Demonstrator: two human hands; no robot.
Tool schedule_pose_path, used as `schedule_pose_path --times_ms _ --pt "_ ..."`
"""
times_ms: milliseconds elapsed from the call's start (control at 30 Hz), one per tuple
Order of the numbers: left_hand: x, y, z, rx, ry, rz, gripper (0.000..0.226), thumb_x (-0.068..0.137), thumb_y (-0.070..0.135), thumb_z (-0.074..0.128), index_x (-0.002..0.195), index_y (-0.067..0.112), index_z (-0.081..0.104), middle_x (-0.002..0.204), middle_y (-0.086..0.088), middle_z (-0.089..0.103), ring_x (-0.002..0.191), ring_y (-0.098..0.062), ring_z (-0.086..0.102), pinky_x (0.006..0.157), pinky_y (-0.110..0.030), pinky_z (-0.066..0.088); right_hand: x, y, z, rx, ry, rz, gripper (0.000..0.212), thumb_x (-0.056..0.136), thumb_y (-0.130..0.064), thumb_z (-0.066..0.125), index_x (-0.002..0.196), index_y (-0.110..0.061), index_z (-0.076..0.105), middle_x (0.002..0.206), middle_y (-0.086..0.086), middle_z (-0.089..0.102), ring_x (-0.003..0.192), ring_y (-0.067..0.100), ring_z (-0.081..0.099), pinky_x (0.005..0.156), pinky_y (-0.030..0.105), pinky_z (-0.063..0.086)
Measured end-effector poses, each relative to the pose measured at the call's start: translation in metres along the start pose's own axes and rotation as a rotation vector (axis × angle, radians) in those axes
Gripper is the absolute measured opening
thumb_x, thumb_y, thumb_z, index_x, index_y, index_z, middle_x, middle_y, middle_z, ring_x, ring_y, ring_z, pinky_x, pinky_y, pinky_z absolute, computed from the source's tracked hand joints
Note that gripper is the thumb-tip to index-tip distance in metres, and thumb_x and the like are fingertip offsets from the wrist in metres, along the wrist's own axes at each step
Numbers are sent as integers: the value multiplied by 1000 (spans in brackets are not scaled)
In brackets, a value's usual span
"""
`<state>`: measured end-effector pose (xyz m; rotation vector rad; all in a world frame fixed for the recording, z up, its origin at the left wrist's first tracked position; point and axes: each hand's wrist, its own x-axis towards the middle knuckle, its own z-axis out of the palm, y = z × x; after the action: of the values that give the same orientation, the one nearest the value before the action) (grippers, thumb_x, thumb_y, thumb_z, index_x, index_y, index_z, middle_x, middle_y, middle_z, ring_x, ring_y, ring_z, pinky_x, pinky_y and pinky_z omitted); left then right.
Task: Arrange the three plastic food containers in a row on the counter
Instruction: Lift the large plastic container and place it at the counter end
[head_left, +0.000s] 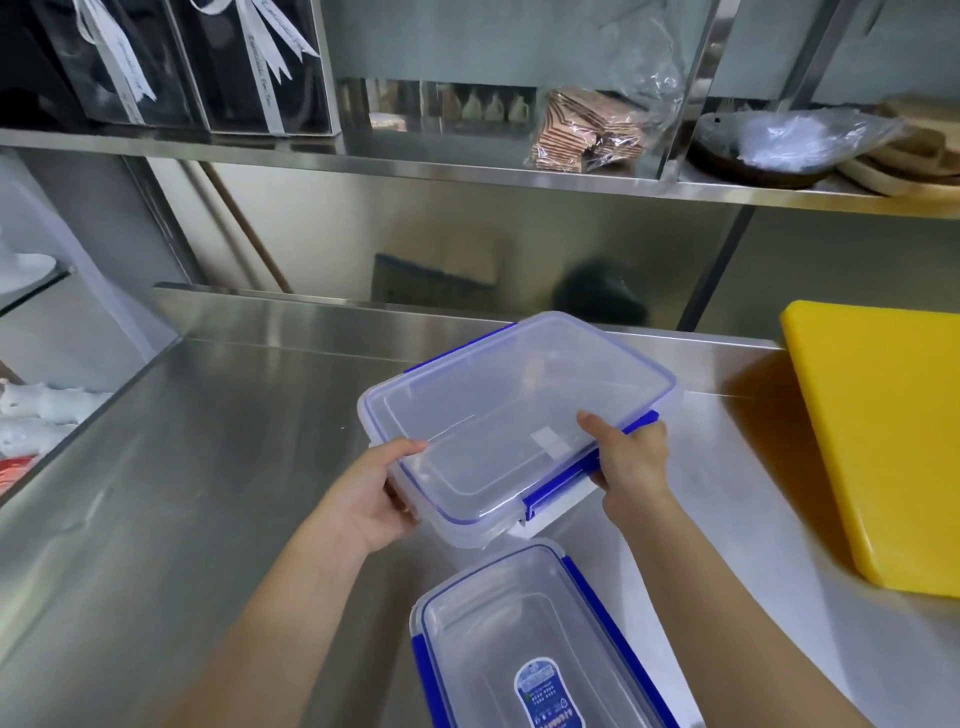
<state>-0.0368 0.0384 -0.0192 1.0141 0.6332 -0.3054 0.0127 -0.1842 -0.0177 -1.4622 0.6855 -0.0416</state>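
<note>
A large clear plastic container (519, 395) with blue lid clips is held over the steel counter (208, 467), tilted with its far end higher. My left hand (374, 493) grips its near left corner. My right hand (631, 467) grips its right side by a blue clip, thumb on the lid. A second clear container (524, 634) with blue clips and a blue oval label lies on the counter just below, near the front edge. I see only these two containers.
A yellow cutting board (883, 441) lies on the counter at the right. A steel shelf (467, 166) runs above, bearing black gift boxes with white ribbons (208, 62), a bag of brown packets (587, 130) and a dark bowl (769, 145). White items (36, 415) sit left of the counter.
</note>
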Motion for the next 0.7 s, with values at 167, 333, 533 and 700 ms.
schedule_pose_path --times_ms 167,333,533,700 --pt "-11 4 -40 -141 96 142 29 77 12 63 106 17 60 89 -7 66 76 -22 58 65 -32 41 -14 -2 52 -37 -149 -83 56 73 -19 73 118 -18 40 123 11 49 97 29 56 84 46 53" --pt "-20 9 -81 -268 144 241 34 79 11 62 113 12 63 107 -9 71 96 -26 66 78 -35 51 -29 -1 111 -16 -319 -128 47 73 -15 72 112 -15 47 111 9 59 90 24 60 65 32 49" --pt "-14 19 -115 -352 244 369 31 76 12 68 107 8 67 96 -9 77 84 -21 73 70 -34 57 -39 3 170 -15 -469 -123 29 76 -12 68 94 -21 47 90 -3 59 80 18 59 66 31 48" --pt "1 22 -117 -415 337 406 37 78 12 68 115 8 63 95 -8 76 77 -19 74 54 -29 56 -43 4 196 -139 -616 -69 46 74 -5 68 110 -18 45 107 3 58 93 25 58 76 42 53"
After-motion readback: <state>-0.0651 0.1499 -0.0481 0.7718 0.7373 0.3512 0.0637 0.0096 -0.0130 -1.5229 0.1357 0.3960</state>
